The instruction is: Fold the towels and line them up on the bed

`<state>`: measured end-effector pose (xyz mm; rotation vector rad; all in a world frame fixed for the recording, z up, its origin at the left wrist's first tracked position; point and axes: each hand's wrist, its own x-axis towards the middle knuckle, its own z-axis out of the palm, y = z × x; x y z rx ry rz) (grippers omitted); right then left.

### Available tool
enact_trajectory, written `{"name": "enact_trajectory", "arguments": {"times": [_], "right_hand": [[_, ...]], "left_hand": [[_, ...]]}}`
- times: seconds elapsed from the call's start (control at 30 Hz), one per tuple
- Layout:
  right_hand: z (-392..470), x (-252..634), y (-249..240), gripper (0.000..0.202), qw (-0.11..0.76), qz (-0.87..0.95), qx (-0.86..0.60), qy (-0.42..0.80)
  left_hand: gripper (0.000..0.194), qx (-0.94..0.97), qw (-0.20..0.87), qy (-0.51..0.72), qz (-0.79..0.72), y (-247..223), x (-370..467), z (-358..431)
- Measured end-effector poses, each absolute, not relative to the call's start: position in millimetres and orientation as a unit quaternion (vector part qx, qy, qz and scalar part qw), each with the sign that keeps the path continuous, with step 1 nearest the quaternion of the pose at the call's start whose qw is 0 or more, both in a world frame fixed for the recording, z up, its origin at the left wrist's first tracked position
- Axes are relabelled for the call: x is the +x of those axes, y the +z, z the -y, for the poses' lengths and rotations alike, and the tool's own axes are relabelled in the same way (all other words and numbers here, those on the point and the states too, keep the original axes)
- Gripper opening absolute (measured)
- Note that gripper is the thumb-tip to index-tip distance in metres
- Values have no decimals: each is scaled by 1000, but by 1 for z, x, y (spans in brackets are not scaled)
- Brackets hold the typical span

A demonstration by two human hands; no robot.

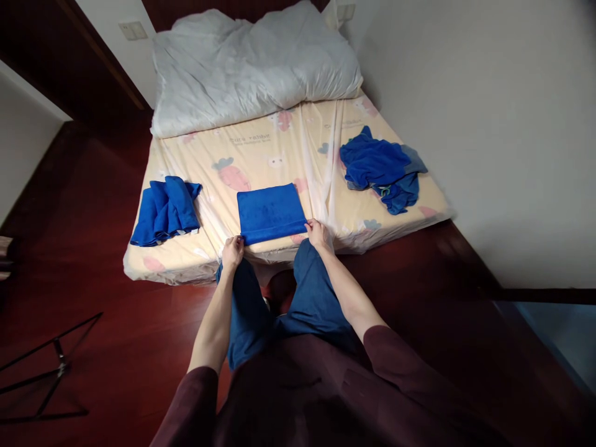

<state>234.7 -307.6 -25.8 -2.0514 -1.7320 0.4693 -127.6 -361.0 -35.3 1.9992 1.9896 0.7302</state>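
Observation:
A blue towel (270, 210) lies flat near the front edge of the bed, its near side turned up in a narrow fold. At the towel's near left corner, my left hand (233, 251) is closed in a pinch on the cloth. My right hand (317, 234) pinches the near right end of the fold. To the left rests a loose group of folded blue towels (166, 211). A crumpled heap of blue cloths (379, 164) sits on the right side of the bed.
The bed (209, 167) has a carrot-and-rabbit sheet under a clear plastic cover. A bulky white quilt (251, 68) is heaped at its far end. A wall (488, 136) stands close on the right. Black stand legs (60, 369) are on the floor at lower left.

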Motion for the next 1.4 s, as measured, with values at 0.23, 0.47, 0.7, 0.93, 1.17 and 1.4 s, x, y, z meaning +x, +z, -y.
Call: {"name": "enact_trajectory", "arguments": {"times": [0.23,0.47,0.7,0.93,1.17,1.4], "right_hand": [[319,232,-22,26,320,720,-604,119],[317,228,-37,31,315,751,-547,195],[309,234,-42,51,227,764,-556,237],[307,228,-31,65,209,731,-604,239],[301,219,-29,65,199,719,-629,219],[296,215,-29,49,189,723,-636,193]], "left_hand": [[33,758,69,243,-602,-34,-124,370],[53,798,110,187,-562,-43,-121,365],[63,789,127,124,-589,-45,-120,362],[63,777,127,128,-603,-49,-122,353],[66,764,134,182,-605,-52,-125,342],[65,753,144,222,-603,-51,-127,344]]}}
